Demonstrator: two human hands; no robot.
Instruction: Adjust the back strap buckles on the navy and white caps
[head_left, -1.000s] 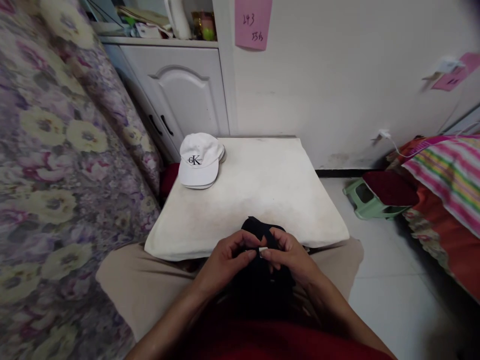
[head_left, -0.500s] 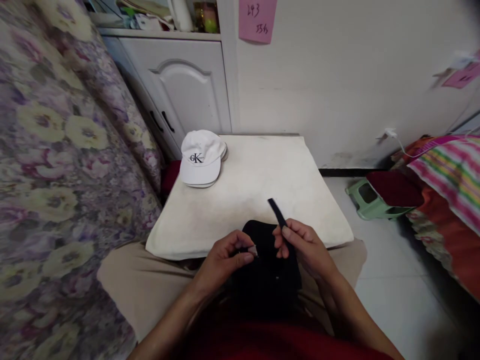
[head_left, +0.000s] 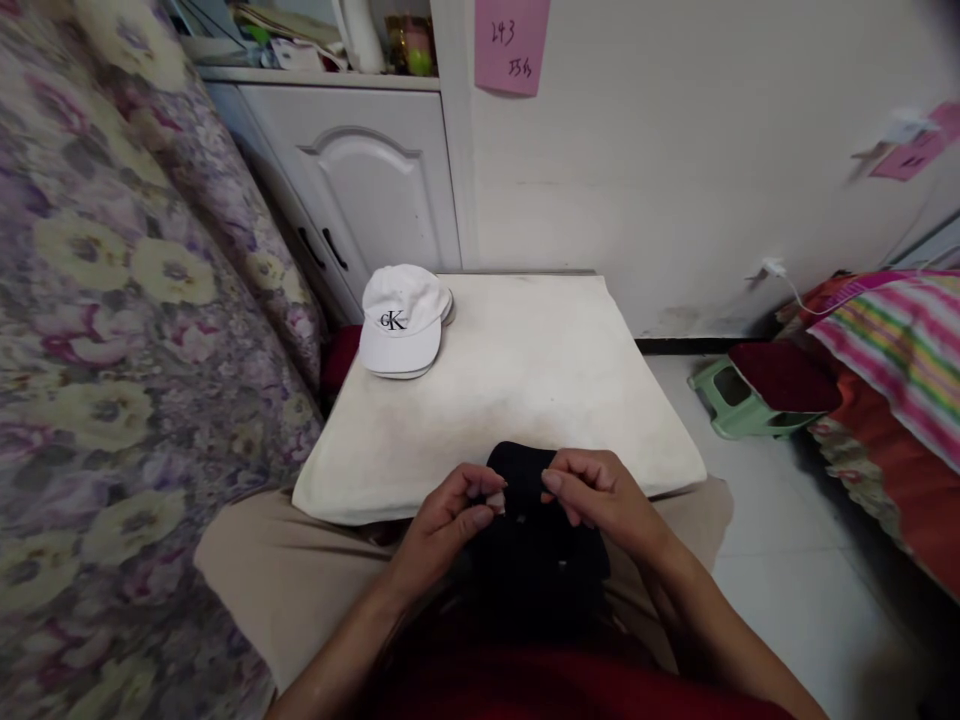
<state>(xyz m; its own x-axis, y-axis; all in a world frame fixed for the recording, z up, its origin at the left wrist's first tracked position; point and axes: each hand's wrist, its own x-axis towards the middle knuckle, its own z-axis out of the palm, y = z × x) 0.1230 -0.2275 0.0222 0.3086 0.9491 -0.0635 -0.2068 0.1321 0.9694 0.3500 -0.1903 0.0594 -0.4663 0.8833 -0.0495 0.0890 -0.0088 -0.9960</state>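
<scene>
In my lap, against the table's near edge, lies a black cloth item (head_left: 517, 462) with a rounded upper edge, perhaps a cap; its details are lost in the dark. My left hand (head_left: 457, 510) is over its left side, with thumb and forefinger pinched around something small that I cannot make out. To the right, my right hand (head_left: 592, 490) has thumb and fingertips closed together over the black cloth; what they grip is hidden. A small gap separates the two hands. Two small glints show on the cloth below them. A white cap (head_left: 401, 320) with black "CK" letters sits farther away.
The white caps are stacked at the left of the cream-covered table (head_left: 525, 370). A floral curtain (head_left: 150, 400) hangs at left, beside a white cabinet (head_left: 367, 190). A green stool (head_left: 739, 400) and a bed (head_left: 900, 420) stand at right.
The black strap that stuck up from my right hand no longer shows. That hand has turned and come slightly left and down; my left hand has barely moved.
</scene>
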